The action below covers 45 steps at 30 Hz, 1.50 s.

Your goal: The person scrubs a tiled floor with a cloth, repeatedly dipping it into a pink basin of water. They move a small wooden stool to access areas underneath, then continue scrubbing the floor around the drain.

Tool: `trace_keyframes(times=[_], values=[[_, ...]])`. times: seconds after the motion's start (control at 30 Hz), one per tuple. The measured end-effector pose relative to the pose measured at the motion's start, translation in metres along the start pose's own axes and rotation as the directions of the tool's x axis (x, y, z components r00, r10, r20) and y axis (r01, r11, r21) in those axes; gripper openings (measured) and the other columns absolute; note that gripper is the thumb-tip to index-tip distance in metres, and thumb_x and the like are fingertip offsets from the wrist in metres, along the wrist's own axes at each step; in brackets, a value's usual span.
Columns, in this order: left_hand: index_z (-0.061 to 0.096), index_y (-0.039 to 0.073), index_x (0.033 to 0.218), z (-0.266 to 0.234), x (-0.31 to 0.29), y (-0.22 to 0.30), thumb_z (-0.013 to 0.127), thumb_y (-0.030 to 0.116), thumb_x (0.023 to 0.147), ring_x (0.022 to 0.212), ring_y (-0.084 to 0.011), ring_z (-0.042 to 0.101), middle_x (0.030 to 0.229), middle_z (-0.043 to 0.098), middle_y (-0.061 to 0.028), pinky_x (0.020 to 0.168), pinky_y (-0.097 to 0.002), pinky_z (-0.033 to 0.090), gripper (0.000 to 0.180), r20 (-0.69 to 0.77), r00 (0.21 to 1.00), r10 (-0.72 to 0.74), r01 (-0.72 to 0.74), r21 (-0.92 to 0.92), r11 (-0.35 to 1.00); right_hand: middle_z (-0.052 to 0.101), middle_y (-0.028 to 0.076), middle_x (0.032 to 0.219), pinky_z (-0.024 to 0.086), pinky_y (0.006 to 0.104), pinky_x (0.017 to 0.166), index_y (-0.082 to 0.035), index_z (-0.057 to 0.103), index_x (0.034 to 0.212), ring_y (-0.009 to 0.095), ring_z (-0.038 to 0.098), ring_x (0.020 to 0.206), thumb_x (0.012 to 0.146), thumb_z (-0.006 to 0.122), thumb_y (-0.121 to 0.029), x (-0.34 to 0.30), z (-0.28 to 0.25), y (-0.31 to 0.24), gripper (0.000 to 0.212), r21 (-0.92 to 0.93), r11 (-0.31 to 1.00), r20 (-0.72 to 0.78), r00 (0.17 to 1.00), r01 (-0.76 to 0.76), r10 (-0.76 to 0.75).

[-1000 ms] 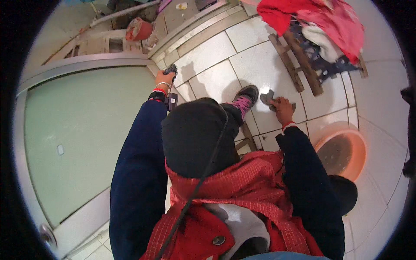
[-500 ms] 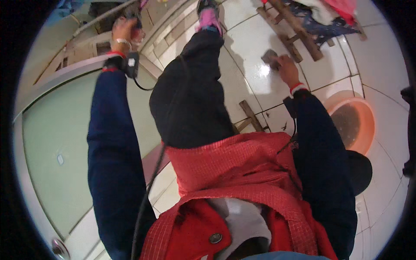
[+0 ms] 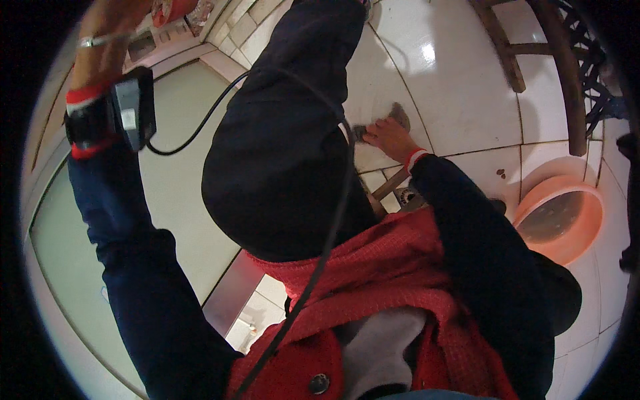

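My right hand (image 3: 391,138) presses a dark grey-brown rag (image 3: 400,115) onto the white tile floor (image 3: 460,107), right of my black-trousered leg. The rag's ends stick out on both sides of my fingers, which are closed on it. My left arm is raised at the upper left. Only the wrist and back part of my left hand (image 3: 110,23) show; the fingers are cut off or smeared, so I cannot see what they hold. A red thing (image 3: 175,10) lies near that hand.
An orange basin (image 3: 590,220) of murky water stands at the right. A wooden stool or rack (image 3: 563,73) is at the upper right. At the left is a framed pale green door panel (image 3: 180,180). A black cable (image 3: 313,280) crosses in front of me.
My right hand has moved the rag left and nearer, toward my leg. My left hand has gone up and left toward the picture's edge. The view has shifted, so the basin sits lower right.
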<state>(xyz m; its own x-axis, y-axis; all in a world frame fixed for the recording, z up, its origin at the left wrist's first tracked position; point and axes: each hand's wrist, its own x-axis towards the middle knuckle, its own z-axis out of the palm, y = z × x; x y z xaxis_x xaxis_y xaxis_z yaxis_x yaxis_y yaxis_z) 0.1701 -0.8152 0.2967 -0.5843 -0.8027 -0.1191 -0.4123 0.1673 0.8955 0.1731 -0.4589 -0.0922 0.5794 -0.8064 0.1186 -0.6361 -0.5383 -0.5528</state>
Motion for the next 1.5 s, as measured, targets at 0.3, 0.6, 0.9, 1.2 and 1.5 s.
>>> trace_keyframes(times=[0.3,0.6,0.9,1.2,1.5], values=[[0.055,0.000,0.110,-0.027,-0.063,-0.043,0.053,0.021,0.090,0.084,-0.0194,0.062,0.096,0.062,-0.0099,0.075,-0.0297,0.048,0.029,0.067,0.889,-0.453,0.451,0.051,0.891,0.058,0.010,0.106,0.043,0.0399,0.082,-0.006,0.059,0.104,0.031,0.054,0.094,0.080,0.054,-0.011,0.055,-0.098,0.136,0.025,0.042,0.842,-0.195,0.822,-0.539,0.536],[0.052,0.000,0.115,-0.081,-0.047,-0.051,0.046,0.026,0.093,0.090,-0.0206,0.058,0.102,0.060,-0.0110,0.081,-0.0329,0.045,0.034,0.171,0.863,-0.474,0.492,-0.078,0.867,0.060,0.011,0.074,0.049,0.0387,0.063,-0.008,0.062,0.081,0.026,0.061,0.067,0.079,0.053,-0.016,0.107,-0.015,-0.041,0.012,0.383,0.882,-0.246,0.890,-0.274,0.383],[0.052,0.001,0.118,-0.110,-0.053,-0.078,0.045,0.028,0.094,0.094,-0.0219,0.058,0.107,0.059,-0.0105,0.082,-0.0340,0.046,0.036,0.111,0.874,-0.473,0.485,-0.140,0.863,0.057,0.004,0.092,0.041,0.0360,0.082,-0.016,0.063,0.085,0.021,0.052,0.097,0.077,0.055,-0.020,0.016,-0.002,-0.036,0.013,-0.072,0.995,0.191,0.978,-0.076,0.088],[0.051,0.001,0.121,-0.111,-0.040,-0.077,0.047,0.027,0.094,0.097,-0.0226,0.058,0.111,0.059,-0.0104,0.085,-0.0345,0.047,0.038,0.051,0.915,-0.399,0.401,-0.198,0.894,0.058,0.002,0.094,0.044,0.0362,0.075,-0.018,0.065,0.092,0.024,0.055,0.088,0.076,0.058,-0.014,0.005,-0.130,0.130,0.018,-0.218,0.914,-0.463,0.861,-0.343,0.213],[0.055,0.005,0.115,-0.055,-0.034,-0.034,0.055,0.026,0.090,0.088,-0.0194,0.063,0.105,0.061,-0.0072,0.074,-0.0301,0.051,0.033,-0.115,0.921,-0.372,0.380,0.051,0.924,0.054,0.005,0.107,0.039,0.0379,0.087,-0.018,0.064,0.102,0.025,0.049,0.103,0.080,0.050,-0.014,-0.186,-0.034,-0.025,0.026,0.104,0.917,0.021,0.922,-0.386,0.386]])
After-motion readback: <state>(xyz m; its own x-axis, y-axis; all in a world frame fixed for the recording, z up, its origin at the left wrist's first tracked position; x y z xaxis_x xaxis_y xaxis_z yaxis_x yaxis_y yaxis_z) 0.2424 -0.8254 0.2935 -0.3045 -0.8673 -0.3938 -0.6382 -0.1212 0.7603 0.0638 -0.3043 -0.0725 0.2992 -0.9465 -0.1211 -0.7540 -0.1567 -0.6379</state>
